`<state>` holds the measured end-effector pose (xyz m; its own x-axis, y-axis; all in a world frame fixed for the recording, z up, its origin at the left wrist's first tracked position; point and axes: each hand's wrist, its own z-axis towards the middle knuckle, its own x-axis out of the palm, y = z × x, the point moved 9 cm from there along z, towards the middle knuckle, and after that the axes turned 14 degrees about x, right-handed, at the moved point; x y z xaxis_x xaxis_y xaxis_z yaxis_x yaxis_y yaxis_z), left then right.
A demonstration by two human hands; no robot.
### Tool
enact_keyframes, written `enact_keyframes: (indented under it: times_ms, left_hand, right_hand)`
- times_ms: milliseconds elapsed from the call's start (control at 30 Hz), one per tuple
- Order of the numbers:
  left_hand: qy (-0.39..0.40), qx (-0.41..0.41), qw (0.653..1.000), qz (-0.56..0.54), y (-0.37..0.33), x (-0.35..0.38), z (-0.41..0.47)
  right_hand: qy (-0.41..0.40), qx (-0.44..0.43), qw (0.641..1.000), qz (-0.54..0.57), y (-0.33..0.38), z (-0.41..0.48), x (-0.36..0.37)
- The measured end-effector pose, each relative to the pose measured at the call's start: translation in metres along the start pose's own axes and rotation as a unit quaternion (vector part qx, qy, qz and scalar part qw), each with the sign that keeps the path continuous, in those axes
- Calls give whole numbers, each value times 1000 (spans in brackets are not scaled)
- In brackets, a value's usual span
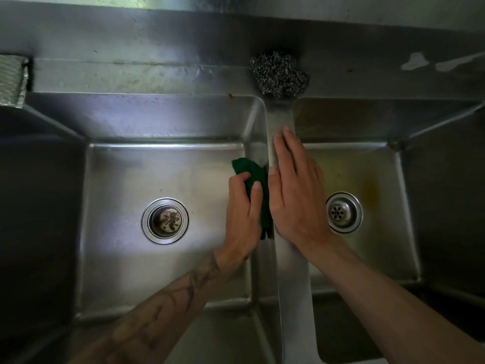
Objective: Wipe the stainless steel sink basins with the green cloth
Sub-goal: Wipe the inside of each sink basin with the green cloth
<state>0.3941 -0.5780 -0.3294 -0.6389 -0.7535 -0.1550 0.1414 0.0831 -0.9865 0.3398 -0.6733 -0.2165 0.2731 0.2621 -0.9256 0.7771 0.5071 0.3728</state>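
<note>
Our left hand (pixel 242 208) grips cloth (pixel 252 169) at basin's (pixel 168 166) right wall; right hand (pixel 296 190) lies flat on divider (pixel 291 279). We may slip there if it's wet.

A tangled, rounded pad of grey steel wool (pixel 279 74) sat on the scuffed, flat stainless steel back ledge (pixel 131 77), right of its middle and reaching the ledge's front edge. At the far left end lay a pale grey, rectangular woven pad (pixel 11 80), cut off at the edge of view and well apart from the steel wool. Right of the steel wool, two irregular whitish patches (pixel 416 61) marked the ledge; whether scraps or residue could not be told. A small brown speck (pixel 231 95) clung to the ledge's front edge, just left of the steel wool. Behind the ledge rose a dull steel upstand (pixel 131 38), and above it a strip of pale, mottled wall (pixel 341 9).
</note>
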Motion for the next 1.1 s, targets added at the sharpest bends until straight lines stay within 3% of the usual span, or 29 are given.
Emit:
enact_keyframes:
  times_ms: [167, 367, 467, 633, 833, 1033, 1100]
  left_hand:
    - [43, -148, 986, 58, 48, 10, 9]
    - [43, -24, 999, -3, 0, 0, -21]
    - [61, -17, 998, 7, 6, 2, -25]
    - [74, -113, 990, 45, 33, 7, -18]
    - [47, -11, 999, -12, -21, -7, -47]
    - [103, -164, 979, 68, 41, 9, -43]
    - [105, -147, 981, 72, 33, 6, -44]
  right_hand:
    - [-4, 2, 1000, 3, 0, 0, 0]
    - [-5, 0, 1000, 0, 0, -1, -1]
    - [-14, -3, 1000, 1, 0, 0, -2]
    - [-15, -7, 1000, 2, 2, 0, -3]
    - [-12, -4, 1000, 5, 2, 0, -4]
    - [-12, -6, 1000, -1, 3, -1, -3]
    - [-11, -5, 1000, 0, 3, -1, -3]
